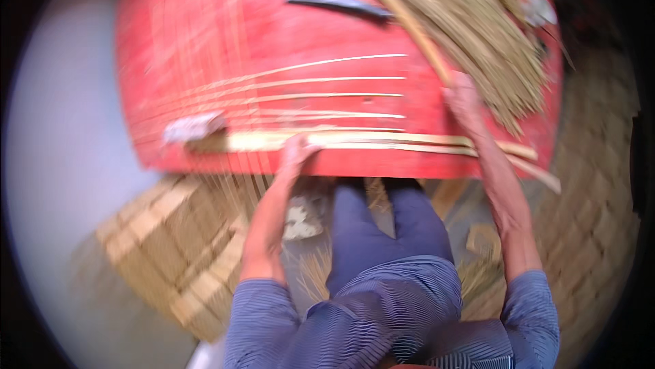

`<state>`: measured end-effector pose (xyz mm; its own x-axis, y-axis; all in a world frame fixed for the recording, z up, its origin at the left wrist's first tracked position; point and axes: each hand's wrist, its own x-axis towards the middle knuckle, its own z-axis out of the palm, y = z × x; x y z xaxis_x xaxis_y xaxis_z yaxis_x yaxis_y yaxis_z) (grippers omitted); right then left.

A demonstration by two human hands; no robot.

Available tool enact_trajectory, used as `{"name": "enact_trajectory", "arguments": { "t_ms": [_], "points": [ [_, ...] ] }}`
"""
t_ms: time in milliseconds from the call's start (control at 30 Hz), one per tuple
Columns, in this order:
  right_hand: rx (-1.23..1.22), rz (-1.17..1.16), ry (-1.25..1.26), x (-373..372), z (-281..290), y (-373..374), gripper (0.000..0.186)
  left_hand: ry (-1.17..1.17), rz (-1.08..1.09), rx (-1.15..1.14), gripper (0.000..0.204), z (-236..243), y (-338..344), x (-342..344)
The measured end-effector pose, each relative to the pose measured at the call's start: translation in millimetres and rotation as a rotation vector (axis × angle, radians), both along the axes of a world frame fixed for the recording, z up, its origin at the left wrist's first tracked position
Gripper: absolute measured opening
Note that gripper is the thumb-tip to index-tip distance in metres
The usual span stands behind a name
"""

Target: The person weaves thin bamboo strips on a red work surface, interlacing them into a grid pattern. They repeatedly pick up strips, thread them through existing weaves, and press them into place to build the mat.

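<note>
My right hand (pixel 465 101) is closed round the near end of a long, light-brown wooden stick (pixel 402 14), which slants away to the far edge. Beneath my right forearm pass the ends of pale flat strips (pixel 409 142) that run along the near side of the red table (pixel 327 31). Toward the left of these strips, my left hand (pixel 297 151) rests with its fingers bunched on them; blur hides the exact grip. Several thin pale strips (pixel 327 81) lie roughly parallel beyond, crossed at the left by fine upright strands (pixel 235 28). A whitish block (pixel 194 127) sits beside the band's left end.
A thick bundle of dry strips (pixel 471 21) covers the far right of the table. Left of it lies a dark, narrow tool (pixel 338 3). Stacked tan blocks (pixel 170 232) stand below the table's left front, and a paved brick floor (pixel 593 164) is at the right.
</note>
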<state>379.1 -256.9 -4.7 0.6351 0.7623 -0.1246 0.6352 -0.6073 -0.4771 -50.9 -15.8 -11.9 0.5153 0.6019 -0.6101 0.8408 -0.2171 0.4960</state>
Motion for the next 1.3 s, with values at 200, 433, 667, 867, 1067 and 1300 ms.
{"name": "enact_trajectory", "arguments": {
  "t_ms": [200, 433, 667, 867, 1067, 1300],
  "points": [
    [-0.055, 0.195, -0.099, 48, -14, -4, 0.020, 0.103, -0.031, -0.045, 0.044, 1, 5, 28],
    [0.374, -0.449, 0.298, 103, 213, -16, 0.024, 0.152, 0.024, -0.024, 0.047, -2, -8, 14],
    [0.904, -0.279, 0.879, 16, 241, -65, 0.031, -0.040, 0.036, -0.044, 0.047, 8, -12, -3],
    [0.779, -0.491, 1.295, -197, 156, 70, 0.028, -0.380, 0.233, -0.586, 0.058, 60, -20, -44],
    [0.701, -0.668, 1.535, -304, 99, 96, 0.024, -1.065, 1.308, -0.948, 0.026, 68, -37, -75],
    [-0.301, -0.411, 1.062, -342, 130, 132, 0.031, -0.956, 1.412, -0.826, 0.024, 35, -23, -119]
  ]
}}
